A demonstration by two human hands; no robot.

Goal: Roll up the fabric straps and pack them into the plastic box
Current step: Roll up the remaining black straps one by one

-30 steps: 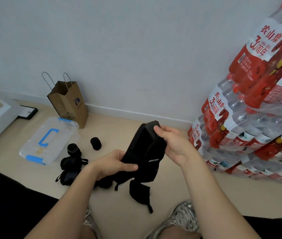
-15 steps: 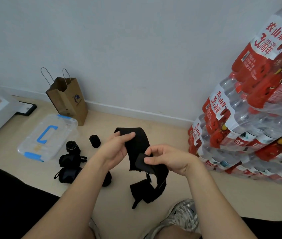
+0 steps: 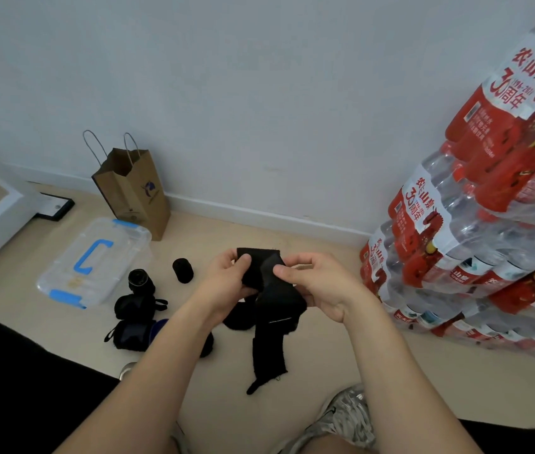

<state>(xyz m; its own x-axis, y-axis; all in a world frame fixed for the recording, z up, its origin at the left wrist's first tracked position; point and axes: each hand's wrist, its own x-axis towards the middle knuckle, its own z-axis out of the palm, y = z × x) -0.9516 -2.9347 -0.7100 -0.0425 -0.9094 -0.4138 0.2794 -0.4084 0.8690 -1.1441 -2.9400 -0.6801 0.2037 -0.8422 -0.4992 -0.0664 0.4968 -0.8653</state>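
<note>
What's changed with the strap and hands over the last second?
The left hand rose from the middle of the black strap to its top end, meeting the right hand; both pinch that end, folding it over. Its tail still hangs. The plastic box and rolled straps stayed put.

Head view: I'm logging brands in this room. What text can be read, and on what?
"农夫山泉": red labels of the bottled-water packs.
"30周年": the same labels.
Smaller print on those labels: too blurred to read.
Logo on the paper bag: too small to read.
Fabric strap and plastic box: no readable text.
</note>
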